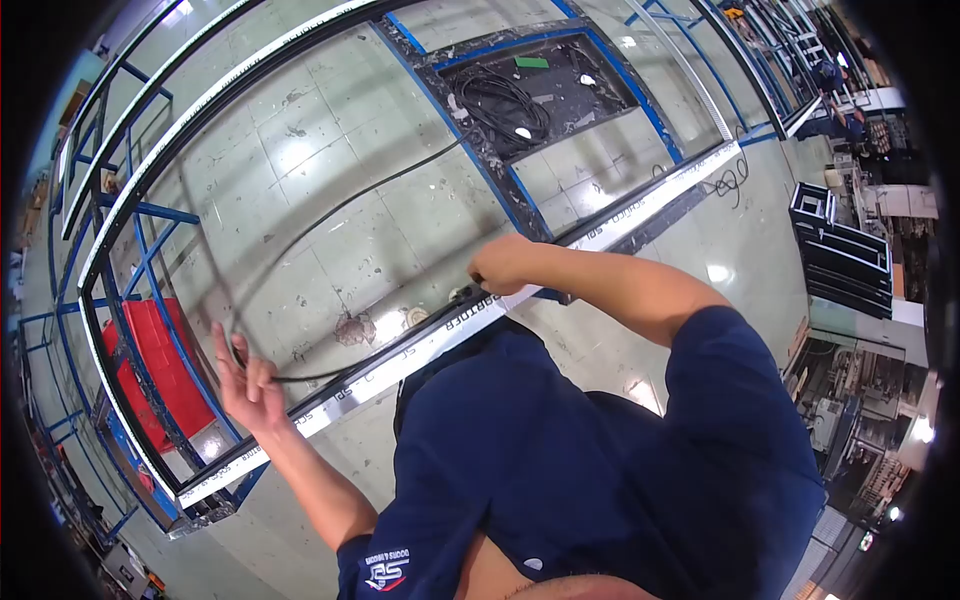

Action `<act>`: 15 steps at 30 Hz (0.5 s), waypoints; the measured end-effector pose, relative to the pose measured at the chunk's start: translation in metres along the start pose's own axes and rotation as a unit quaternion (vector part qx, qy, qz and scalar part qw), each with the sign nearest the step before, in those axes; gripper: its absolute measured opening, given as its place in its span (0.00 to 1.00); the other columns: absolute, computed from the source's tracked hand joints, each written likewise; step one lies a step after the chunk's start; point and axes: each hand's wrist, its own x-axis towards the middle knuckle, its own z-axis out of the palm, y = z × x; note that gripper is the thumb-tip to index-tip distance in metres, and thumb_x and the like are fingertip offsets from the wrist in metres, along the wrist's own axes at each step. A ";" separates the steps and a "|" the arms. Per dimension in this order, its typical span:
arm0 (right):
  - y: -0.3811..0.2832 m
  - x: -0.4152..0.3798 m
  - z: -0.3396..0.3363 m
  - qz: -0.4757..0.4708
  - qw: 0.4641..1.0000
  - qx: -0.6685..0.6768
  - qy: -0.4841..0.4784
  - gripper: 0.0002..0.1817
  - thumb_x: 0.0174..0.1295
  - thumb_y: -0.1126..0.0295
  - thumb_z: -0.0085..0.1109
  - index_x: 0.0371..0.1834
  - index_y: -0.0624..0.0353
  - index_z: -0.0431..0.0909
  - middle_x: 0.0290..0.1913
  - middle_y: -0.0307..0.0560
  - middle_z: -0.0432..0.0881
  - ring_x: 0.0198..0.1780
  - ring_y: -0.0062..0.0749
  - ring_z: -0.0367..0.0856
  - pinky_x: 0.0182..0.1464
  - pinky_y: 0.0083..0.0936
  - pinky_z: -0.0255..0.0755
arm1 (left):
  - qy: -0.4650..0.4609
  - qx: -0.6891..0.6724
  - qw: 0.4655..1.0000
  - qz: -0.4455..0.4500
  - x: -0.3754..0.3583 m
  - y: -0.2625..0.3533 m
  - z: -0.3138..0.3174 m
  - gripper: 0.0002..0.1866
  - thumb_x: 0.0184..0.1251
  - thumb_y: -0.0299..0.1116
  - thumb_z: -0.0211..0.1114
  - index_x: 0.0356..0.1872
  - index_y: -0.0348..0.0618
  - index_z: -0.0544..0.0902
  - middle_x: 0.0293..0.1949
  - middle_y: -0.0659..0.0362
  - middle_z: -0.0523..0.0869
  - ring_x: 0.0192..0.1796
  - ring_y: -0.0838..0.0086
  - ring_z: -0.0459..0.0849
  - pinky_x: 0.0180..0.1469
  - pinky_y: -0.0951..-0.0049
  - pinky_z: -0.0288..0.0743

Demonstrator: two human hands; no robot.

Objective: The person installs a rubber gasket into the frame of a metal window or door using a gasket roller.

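A long black cord [350, 200] runs from the coil in the floor tray, curves to my left hand [250, 385] and continues to the near rail of a large frame [345, 395]. My left hand is raised beyond that rail, one finger stretched up and the others bent around the cord. Over the middle of the rail, my right hand [503, 265] is closed with its knuckles up, low against the rail's dark inner edge. A small dark item shows by its fingertips; what it grips is hidden. White printed film covers the rail.
Blue metal supports [165, 212] stand under the frame. A dark tray [560, 95] holds coiled black cord and a green piece [531, 62]. Something red [160, 380] lies at left. Black frames [850, 260] and cluttered benches [850, 430] stand at right.
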 end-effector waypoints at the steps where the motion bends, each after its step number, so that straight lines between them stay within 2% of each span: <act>1: 0.016 -0.006 0.001 -0.023 0.997 0.065 0.021 0.20 0.63 0.62 0.61 0.58 0.51 0.85 0.50 0.48 0.90 0.53 0.46 0.88 0.54 0.42 0.80 | 0.055 0.072 0.996 0.006 -0.009 -0.005 -0.010 0.30 0.85 0.37 0.54 0.81 0.41 0.59 0.41 0.62 0.76 0.22 0.86 0.65 0.32 0.79 0.67; 2: 0.034 -0.013 0.001 -0.048 0.989 0.131 0.040 0.22 0.63 0.63 0.63 0.61 0.52 0.84 0.49 0.48 0.90 0.53 0.43 0.88 0.55 0.40 0.79 | 0.057 0.074 0.996 0.011 -0.017 -0.007 -0.017 0.30 0.85 0.37 0.54 0.81 0.41 0.59 0.41 0.62 0.76 0.22 0.86 0.65 0.32 0.79 0.67; 3: 0.053 -0.025 -0.009 -0.046 0.957 0.286 0.014 0.22 0.63 0.66 0.64 0.62 0.54 0.83 0.49 0.48 0.89 0.52 0.40 0.87 0.57 0.37 0.78 | 0.059 0.115 0.992 0.010 -0.026 -0.008 -0.022 0.31 0.83 0.37 0.55 0.81 0.41 0.59 0.41 0.63 0.76 0.25 0.84 0.67 0.36 0.77 0.69; 4: 0.074 -0.038 -0.017 -0.042 0.900 0.433 -0.016 0.23 0.63 0.68 0.64 0.63 0.57 0.82 0.48 0.47 0.89 0.52 0.36 0.86 0.58 0.35 0.77 | 0.064 0.157 0.986 0.008 -0.037 -0.009 -0.025 0.32 0.82 0.37 0.57 0.80 0.41 0.60 0.41 0.63 0.75 0.28 0.83 0.69 0.40 0.75 0.70; 5: 0.099 -0.036 -0.003 -0.068 0.872 0.481 0.057 0.25 0.62 0.72 0.61 0.65 0.57 0.81 0.50 0.48 0.88 0.55 0.35 0.85 0.60 0.33 0.76 | 0.071 0.160 0.984 0.011 -0.047 -0.010 -0.022 0.32 0.82 0.37 0.57 0.80 0.41 0.60 0.41 0.63 0.75 0.28 0.83 0.69 0.40 0.75 0.70; 6: 0.122 -0.032 0.008 -0.094 0.836 0.525 0.129 0.27 0.61 0.75 0.59 0.67 0.57 0.79 0.52 0.49 0.87 0.57 0.34 0.83 0.62 0.32 0.74 | 0.110 0.182 0.977 0.019 -0.055 -0.012 -0.017 0.32 0.81 0.38 0.59 0.80 0.42 0.60 0.40 0.63 0.75 0.32 0.81 0.70 0.45 0.72 0.71; 7: 0.136 -0.039 -0.008 -0.084 0.883 0.422 0.186 0.25 0.59 0.75 0.60 0.63 0.59 0.79 0.55 0.53 0.86 0.58 0.36 0.83 0.63 0.31 0.74 | 0.148 0.204 0.967 0.029 -0.061 -0.013 -0.012 0.33 0.79 0.38 0.61 0.80 0.42 0.61 0.40 0.63 0.75 0.35 0.79 0.70 0.49 0.69 0.71; 8: 0.171 -0.004 0.011 -0.031 0.863 0.447 0.235 0.25 0.57 0.75 0.61 0.61 0.60 0.79 0.55 0.55 0.85 0.57 0.38 0.83 0.63 0.31 0.74 | 0.133 0.206 0.969 0.024 -0.067 -0.010 -0.013 0.34 0.78 0.39 0.63 0.79 0.43 0.63 0.40 0.63 0.75 0.40 0.76 0.71 0.55 0.64 0.71; 10: 0.190 0.017 -0.017 0.129 0.849 0.433 0.273 0.26 0.56 0.72 0.65 0.61 0.59 0.80 0.56 0.58 0.84 0.60 0.45 0.83 0.63 0.36 0.74 | 0.148 0.217 0.964 0.033 -0.074 -0.008 -0.003 0.33 0.78 0.38 0.63 0.79 0.43 0.63 0.41 0.63 0.75 0.40 0.76 0.72 0.55 0.64 0.71; 12: 0.218 0.082 -0.009 0.122 0.800 0.323 0.490 0.32 0.56 0.69 0.69 0.68 0.55 0.76 0.56 0.59 0.84 0.61 0.52 0.83 0.63 0.41 0.76 | 0.144 0.220 0.964 0.029 -0.079 -0.006 0.004 0.32 0.79 0.37 0.62 0.79 0.44 0.63 0.43 0.63 0.77 0.41 0.75 0.74 0.57 0.63 0.71; 13: 0.220 0.101 -0.013 0.121 0.799 0.328 0.489 0.32 0.56 0.69 0.69 0.68 0.55 0.76 0.56 0.59 0.84 0.61 0.52 0.83 0.63 0.41 0.76 | 0.146 0.225 0.963 0.028 -0.080 -0.004 0.008 0.32 0.79 0.37 0.62 0.79 0.44 0.63 0.43 0.63 0.77 0.41 0.75 0.74 0.57 0.63 0.71; 15: 0.216 0.135 -0.026 0.142 0.763 0.288 0.560 0.42 0.54 0.70 0.74 0.76 0.51 0.69 0.59 0.62 0.83 0.61 0.57 0.83 0.64 0.46 0.76 | 0.168 0.212 0.962 0.034 -0.080 -0.004 0.016 0.31 0.80 0.36 0.60 0.79 0.44 0.63 0.45 0.63 0.78 0.43 0.75 0.75 0.58 0.63 0.71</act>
